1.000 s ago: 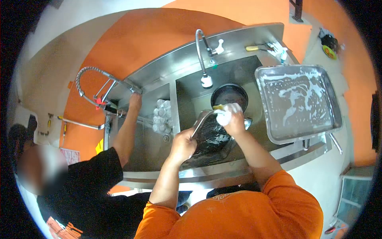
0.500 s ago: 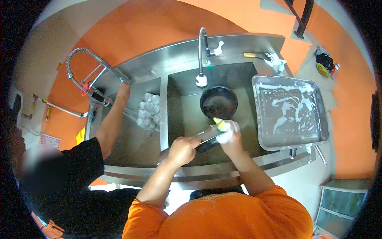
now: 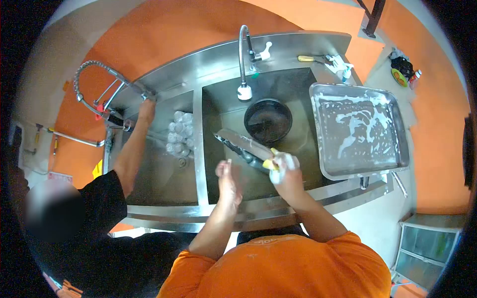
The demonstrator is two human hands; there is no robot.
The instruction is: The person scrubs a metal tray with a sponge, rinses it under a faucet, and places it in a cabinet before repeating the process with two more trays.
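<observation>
Head view. Landmark: the round black pan (image 3: pixel 268 120) in the sink basin (image 3: pixel 228 107). The dark tray (image 3: pixel 247 143) is nearer the wearer than the round black pan, tilted nearly edge-on. The right hand (image 3: pixel 288 174), foam-covered, is nearer the wearer than the pan and to its right; its fingers are closed around a yellow sponge (image 3: pixel 270 164) at the tray's right end. Whether they also grip the tray cannot be told. The left hand (image 3: pixel 229 184), nearer and left of the pan, is blurred and apart from the tray; finger spread cannot be determined. Right of the pan: a sudsy grey pan (image 3: pixel 360 134). Left: clear glasses (image 3: pixel 180 134). Beyond: a faucet (image 3: pixel 243 64).
</observation>
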